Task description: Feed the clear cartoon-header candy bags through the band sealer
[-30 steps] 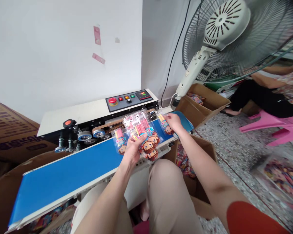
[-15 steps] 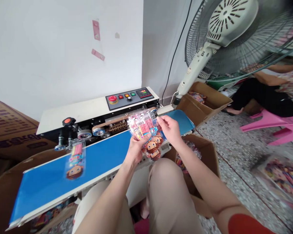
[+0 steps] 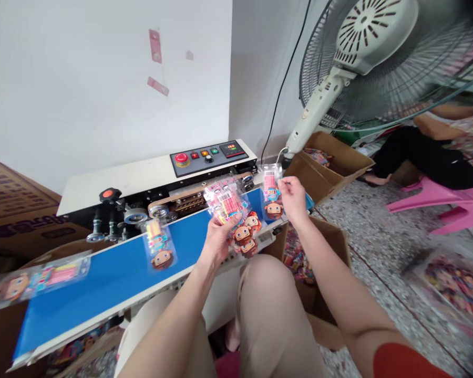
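While our left hand (image 3: 218, 236) clasped the stack (image 3: 229, 199) | right hand (image 3: 294, 197) pinched a packet (image 3: 271, 194) at its 9 o'clock | axis 12–6

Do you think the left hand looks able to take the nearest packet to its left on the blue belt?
Probably not as it stands: the left hand is full, gripping a bunch of packets, though only bare blue belt seems to lie between it and that packet.
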A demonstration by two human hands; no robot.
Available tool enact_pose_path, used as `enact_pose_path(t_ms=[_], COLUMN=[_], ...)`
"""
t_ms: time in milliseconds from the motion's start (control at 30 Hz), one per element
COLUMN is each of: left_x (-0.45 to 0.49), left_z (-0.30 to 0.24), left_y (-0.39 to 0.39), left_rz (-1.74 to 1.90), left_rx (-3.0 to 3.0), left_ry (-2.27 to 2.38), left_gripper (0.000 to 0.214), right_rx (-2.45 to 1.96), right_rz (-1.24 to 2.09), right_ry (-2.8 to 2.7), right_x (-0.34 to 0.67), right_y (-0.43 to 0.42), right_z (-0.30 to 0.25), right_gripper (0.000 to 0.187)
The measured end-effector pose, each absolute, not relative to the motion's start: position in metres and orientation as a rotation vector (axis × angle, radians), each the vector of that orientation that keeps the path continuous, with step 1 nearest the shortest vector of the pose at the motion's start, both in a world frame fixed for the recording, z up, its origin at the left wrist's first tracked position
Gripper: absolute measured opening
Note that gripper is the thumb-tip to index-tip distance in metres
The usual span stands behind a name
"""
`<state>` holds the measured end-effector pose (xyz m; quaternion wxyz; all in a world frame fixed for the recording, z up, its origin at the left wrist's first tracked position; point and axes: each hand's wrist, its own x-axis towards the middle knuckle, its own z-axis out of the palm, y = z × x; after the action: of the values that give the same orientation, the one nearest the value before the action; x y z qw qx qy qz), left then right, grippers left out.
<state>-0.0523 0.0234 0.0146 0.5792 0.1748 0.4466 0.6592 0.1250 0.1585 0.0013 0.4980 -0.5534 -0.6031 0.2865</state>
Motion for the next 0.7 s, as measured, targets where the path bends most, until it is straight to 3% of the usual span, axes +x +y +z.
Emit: enact_pose_path(t_ms=[167, 300, 500, 700], left_x=[-0.050, -0.050, -0.050, -0.046], left_z=[0.020, 0.022, 0.018, 0.018], left_y=[0.023, 0.023, 0.024, 0.024], left_rz=[1.533, 1.523, 1.517, 1.539], left_rx=[0.406, 0.433, 0.491, 0.474], left_ry=[1.050, 1.076, 1.045, 0.982], left_gripper=[0.046, 0.041, 0.042, 0.045], right_rx=[-1.607, -1.637, -1.070, -1.001], right_rz=[0.574, 0.510, 1.135, 1.163], right_ry=[-1.773, -1.911, -1.725, -1.658], right_x=[0.124, 0.101, 0.093, 0.089], right_y=[0.199, 0.191, 0.126, 0.106], right_z=[-0.020, -0.012, 0.028, 0.033], right_gripper=[0.017, 0.018, 0.034, 0.029])
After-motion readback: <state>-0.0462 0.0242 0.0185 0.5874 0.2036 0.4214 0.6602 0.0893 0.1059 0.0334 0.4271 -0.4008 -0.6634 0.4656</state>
